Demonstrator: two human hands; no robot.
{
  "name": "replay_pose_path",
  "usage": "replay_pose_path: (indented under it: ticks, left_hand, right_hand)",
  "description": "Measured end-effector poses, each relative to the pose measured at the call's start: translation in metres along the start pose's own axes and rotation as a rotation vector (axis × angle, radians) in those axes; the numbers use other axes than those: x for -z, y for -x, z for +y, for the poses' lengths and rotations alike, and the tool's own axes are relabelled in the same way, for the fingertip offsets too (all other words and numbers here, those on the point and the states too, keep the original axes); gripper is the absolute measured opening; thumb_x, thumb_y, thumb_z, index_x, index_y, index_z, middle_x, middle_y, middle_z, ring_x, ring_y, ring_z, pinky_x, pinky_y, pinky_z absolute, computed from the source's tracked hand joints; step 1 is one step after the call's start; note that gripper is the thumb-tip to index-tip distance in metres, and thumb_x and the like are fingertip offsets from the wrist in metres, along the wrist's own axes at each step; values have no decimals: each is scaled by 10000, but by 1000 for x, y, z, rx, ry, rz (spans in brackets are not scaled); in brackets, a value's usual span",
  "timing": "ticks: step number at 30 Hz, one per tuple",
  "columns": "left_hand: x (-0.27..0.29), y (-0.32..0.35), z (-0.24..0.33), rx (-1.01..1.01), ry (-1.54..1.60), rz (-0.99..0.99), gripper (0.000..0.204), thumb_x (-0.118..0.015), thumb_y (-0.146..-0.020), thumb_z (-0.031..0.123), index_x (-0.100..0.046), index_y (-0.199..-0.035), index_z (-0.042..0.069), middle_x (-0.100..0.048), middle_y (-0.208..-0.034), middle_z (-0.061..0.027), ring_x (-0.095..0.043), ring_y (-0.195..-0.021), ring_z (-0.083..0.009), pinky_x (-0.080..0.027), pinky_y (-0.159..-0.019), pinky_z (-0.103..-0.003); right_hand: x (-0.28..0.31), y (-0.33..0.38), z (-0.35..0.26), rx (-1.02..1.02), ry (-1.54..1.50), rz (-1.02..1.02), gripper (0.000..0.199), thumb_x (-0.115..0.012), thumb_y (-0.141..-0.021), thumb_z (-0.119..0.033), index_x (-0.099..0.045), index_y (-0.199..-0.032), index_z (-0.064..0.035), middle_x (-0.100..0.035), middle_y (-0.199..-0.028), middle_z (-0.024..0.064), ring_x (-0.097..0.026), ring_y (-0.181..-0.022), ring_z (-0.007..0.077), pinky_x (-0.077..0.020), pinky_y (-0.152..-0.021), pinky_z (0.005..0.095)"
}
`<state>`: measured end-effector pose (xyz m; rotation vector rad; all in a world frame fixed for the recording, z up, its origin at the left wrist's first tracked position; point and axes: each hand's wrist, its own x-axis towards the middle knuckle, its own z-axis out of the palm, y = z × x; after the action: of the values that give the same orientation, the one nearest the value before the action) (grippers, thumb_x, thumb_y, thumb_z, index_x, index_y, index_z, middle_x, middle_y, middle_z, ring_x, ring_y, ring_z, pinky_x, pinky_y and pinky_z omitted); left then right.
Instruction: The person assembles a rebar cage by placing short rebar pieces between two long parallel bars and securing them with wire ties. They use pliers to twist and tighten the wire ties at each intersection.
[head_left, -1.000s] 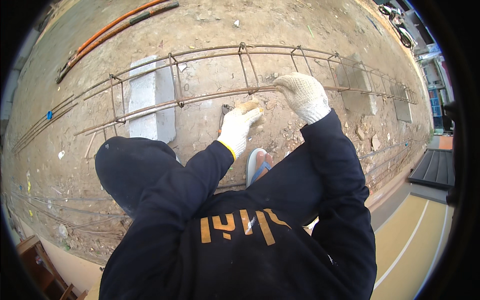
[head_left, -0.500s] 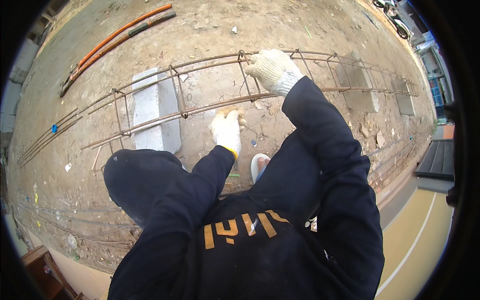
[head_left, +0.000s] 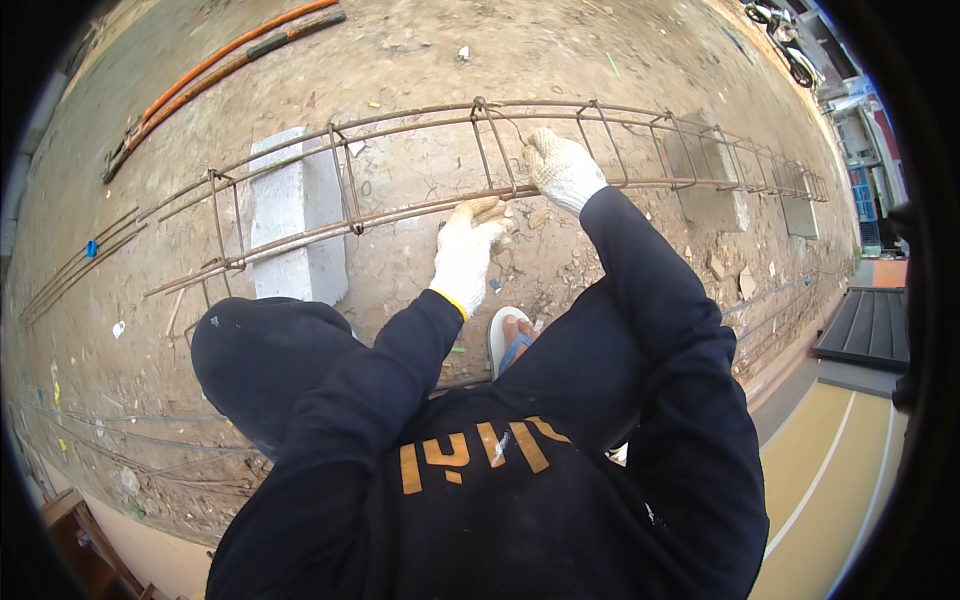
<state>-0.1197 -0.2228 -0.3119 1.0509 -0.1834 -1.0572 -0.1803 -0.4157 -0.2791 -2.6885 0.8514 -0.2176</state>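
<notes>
A long rebar cage (head_left: pixel 420 212) of rusty bars and rectangular stirrups crosses in front of me, resting on pale concrete blocks. My right hand (head_left: pixel 564 172), in a knitted white glove, is closed beside a stirrup. Its fingertips pinch a thin tie wire (head_left: pixel 517 128) that curves down from the joint on the far top bar. My left hand (head_left: pixel 468 248), gloved too with a yellow cuff edge, is just below the near bar, its curled fingers close to the foot of that stirrup. Whatever those fingers hold is hidden.
One concrete block (head_left: pixel 296 215) supports the cage at left; another block (head_left: pixel 705 180) stands at right. Orange-handled bolt cutters (head_left: pixel 215 75) lie on the dirt, upper left. Loose rods (head_left: pixel 75 265) with a blue marker lie at far left. My sandalled foot (head_left: pixel 512 335) is below the cage.
My right hand has come down from the far top bar toward the near bar, the wire trailing to it. My left hand has risen slightly to the near bar. The view has shifted a little.
</notes>
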Motion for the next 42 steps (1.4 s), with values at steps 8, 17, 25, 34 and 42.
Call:
replay_pose_path:
  ticks: [8, 17, 25, 34, 42]
  left_hand:
    - [4, -21, -10, -115, -311, -30, 363, -710, -829, 202, -617, -1110, -8, -657, -1069, -140, -632, -965, -256, -508, -803, -354]
    - [7, -29, -30, -233, -644, 23, 559, -711, -830, 340, -548, -1222, -24, -586, -1176, -250, -558, -1095, -379, -446, -928, -431]
    - [19, -42, -20, -285, -1051, 16, 572, -683, -862, 329, -519, -1309, 13, -571, -1260, -205, -533, -1195, -326, -415, -1007, -411]
    - [34, -40, -23, -482, -894, -249, 563, -653, -892, 345, -494, -1334, 34, -549, -1313, -170, -531, -1207, -294, -405, -1025, -402]
    - [18, -36, -30, -329, -800, -46, 430, -656, -910, 307, -573, -1230, 32, -628, -1172, -143, -581, -1116, -261, -445, -957, -375]
  right_hand:
    - [13, 2, -3, 84, 70, 25, 219, -511, -944, -223, -590, -1025, -35, -645, -860, 251, -626, -845, 424, -479, -721, 483]
    - [22, 8, -7, 84, 39, 10, 240, -508, -931, -249, -572, -1008, -31, -658, -886, 256, -639, -855, 415, -489, -745, 497]
    - [26, 1, -9, 203, -32, 9, 187, -522, -938, -176, -593, -1071, -65, -666, -891, 211, -643, -843, 389, -490, -729, 458]
    - [50, -8, -16, 263, -188, -90, 248, -528, -925, -141, -590, -1154, -69, -684, -966, 175, -664, -882, 322, -520, -743, 394]
    - [30, 6, -15, 252, -10, -135, 259, -561, -895, -203, -558, -1096, -40, -658, -897, 242, -626, -890, 427, -483, -768, 491]
